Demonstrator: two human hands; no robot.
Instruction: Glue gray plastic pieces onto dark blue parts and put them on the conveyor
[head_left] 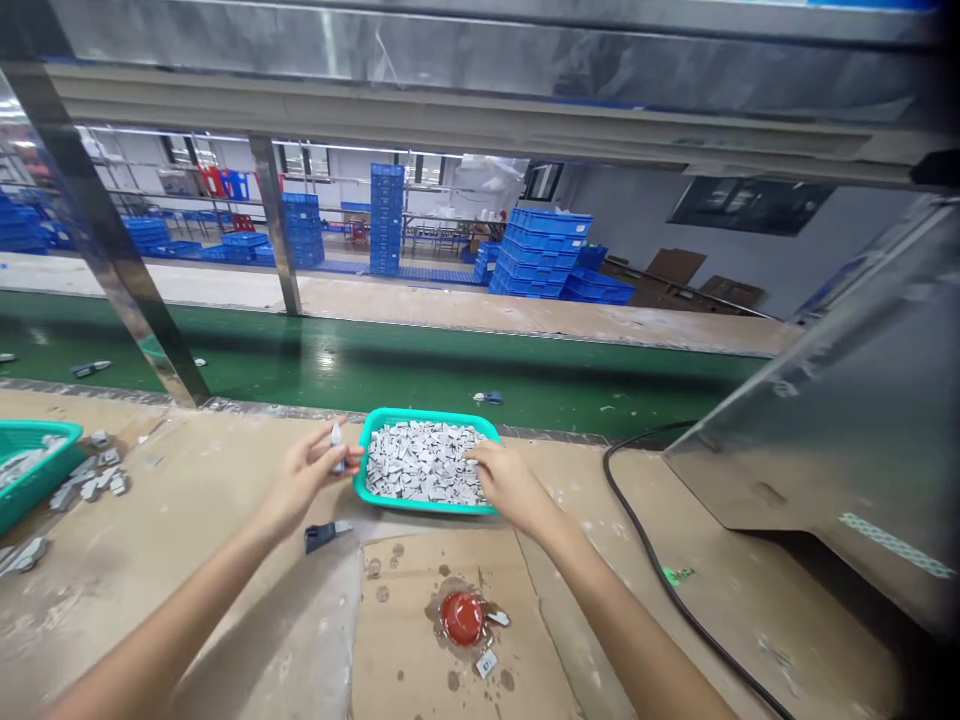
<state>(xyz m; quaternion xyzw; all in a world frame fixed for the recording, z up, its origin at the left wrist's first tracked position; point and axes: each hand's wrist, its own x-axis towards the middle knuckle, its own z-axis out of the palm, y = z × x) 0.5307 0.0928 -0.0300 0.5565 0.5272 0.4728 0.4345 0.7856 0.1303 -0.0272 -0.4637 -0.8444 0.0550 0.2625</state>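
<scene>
In my left hand [309, 470], raised just left of a teal basket [431, 507], is a small dark blue and light grey plastic part [337, 452], pinched between the fingers. Many small grey plastic pieces [424, 460] fill the basket. My right hand [506, 480] reaches over the basket's right side with its fingers closed at the pieces; what they grip is too small to make out. A similar dark blue and grey part [326, 536] lies on the bench below my left hand.
A red dish of liquid [463, 618] stands on stained cardboard [405, 640], with loose pieces beside it. Another teal basket [37, 470] is at left. A black cable [637, 510] crosses the right side. Behind runs a green conveyor belt [390, 365] carrying scattered parts, beyond metal posts.
</scene>
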